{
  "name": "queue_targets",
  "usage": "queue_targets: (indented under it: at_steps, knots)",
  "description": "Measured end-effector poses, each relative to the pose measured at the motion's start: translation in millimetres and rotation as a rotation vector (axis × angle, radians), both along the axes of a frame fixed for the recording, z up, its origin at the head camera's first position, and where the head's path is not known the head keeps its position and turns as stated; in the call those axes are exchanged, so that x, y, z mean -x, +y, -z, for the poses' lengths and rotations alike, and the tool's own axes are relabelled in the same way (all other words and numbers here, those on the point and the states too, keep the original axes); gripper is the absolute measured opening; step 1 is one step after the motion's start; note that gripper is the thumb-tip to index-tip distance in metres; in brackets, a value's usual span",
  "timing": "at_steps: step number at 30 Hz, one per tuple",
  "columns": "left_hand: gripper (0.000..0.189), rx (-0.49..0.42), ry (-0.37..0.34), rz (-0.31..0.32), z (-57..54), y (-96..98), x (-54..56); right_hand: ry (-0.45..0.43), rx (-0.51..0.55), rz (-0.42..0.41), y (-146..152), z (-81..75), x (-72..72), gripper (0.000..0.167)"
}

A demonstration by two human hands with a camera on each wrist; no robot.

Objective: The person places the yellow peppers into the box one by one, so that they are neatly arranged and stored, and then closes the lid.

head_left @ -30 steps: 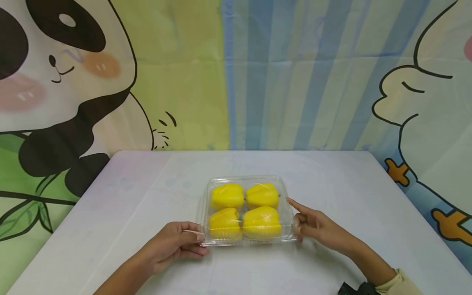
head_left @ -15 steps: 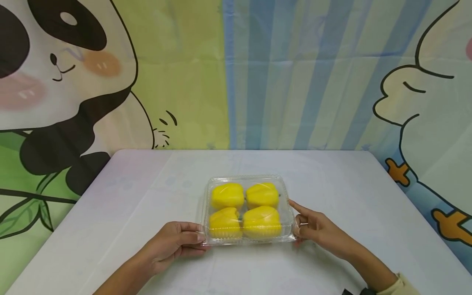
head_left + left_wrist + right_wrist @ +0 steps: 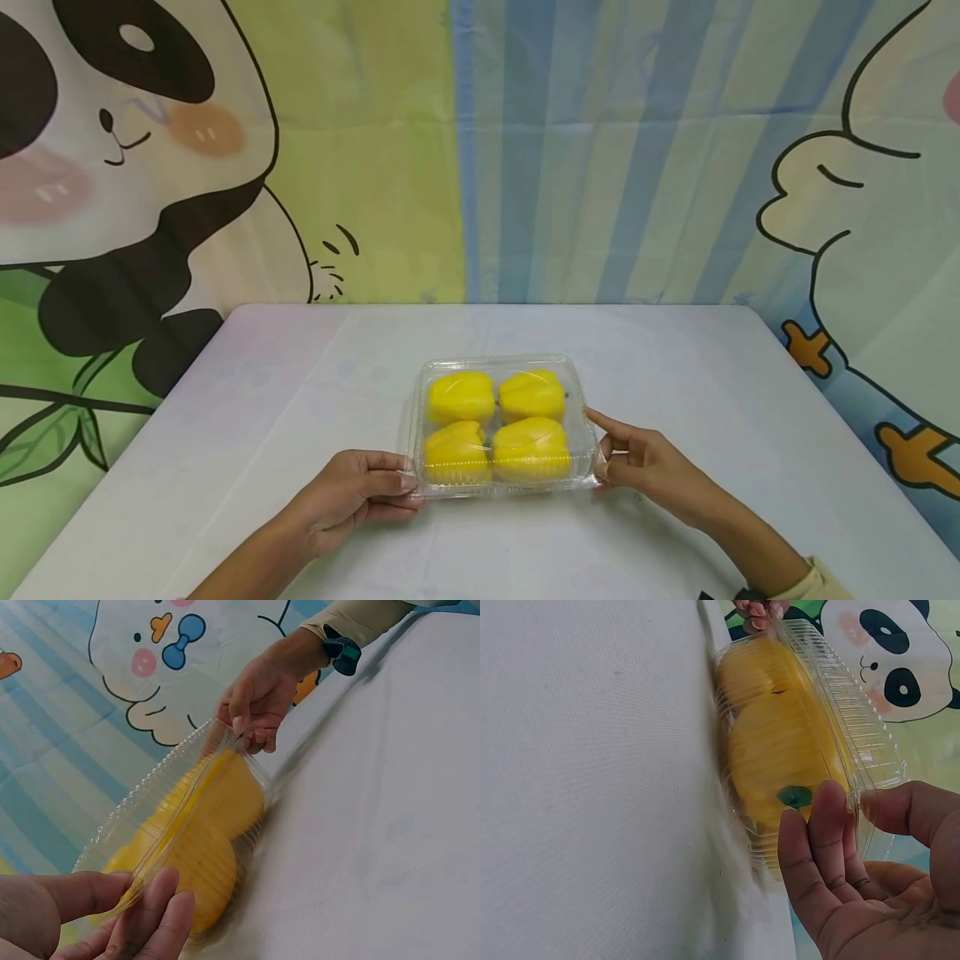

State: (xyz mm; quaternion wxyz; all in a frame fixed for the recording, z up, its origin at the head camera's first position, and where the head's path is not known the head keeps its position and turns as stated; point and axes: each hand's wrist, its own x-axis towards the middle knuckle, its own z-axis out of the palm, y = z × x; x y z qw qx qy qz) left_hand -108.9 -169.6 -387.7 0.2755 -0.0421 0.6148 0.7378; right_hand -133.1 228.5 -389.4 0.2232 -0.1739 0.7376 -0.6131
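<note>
A clear plastic clamshell box (image 3: 495,492) sits near the front middle of the table, its lid down. Inside, in two rows, lie several yellow bell peppers (image 3: 531,450); one shows a green stem (image 3: 795,796) in the right wrist view. My left hand (image 3: 360,500) pinches the box's front left corner, thumb on top of the rim and fingers below. At the front right corner, my right hand (image 3: 652,471) pinches the rim between thumb and fingers, with the index finger stretched along the side. Both wrist views show the rims of lid and base pressed together.
The white-covered table (image 3: 262,417) reaches back to a cartoon-printed curtain (image 3: 600,167). A panda (image 3: 135,125) is printed on the left side of it. A dark wrist strap (image 3: 341,651) sits at the right cuff.
The dark strap on the right wrist has sunk almost out of the head view. Both hands and the box stay nearly in place.
</note>
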Motion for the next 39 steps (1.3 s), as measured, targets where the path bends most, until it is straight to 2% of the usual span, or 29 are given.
queue_targets:
  at_steps: [16,27,39]
  knots:
    - [0.031,-0.014,0.007,0.022,0.5,1.5,-2.1,-0.008,0.007,-0.043,2.3,-0.2,1.4,0.071]
    - [0.049,0.005,0.047,-0.019,2.2,4.2,-5.6,0.002,-0.072,-0.107,-3.4,-7.3,0.2,0.075]
    - [0.049,-0.03,0.026,-0.025,3.6,2.0,-6.5,-0.028,-0.046,-0.116,-0.5,-8.3,-0.9,0.076]
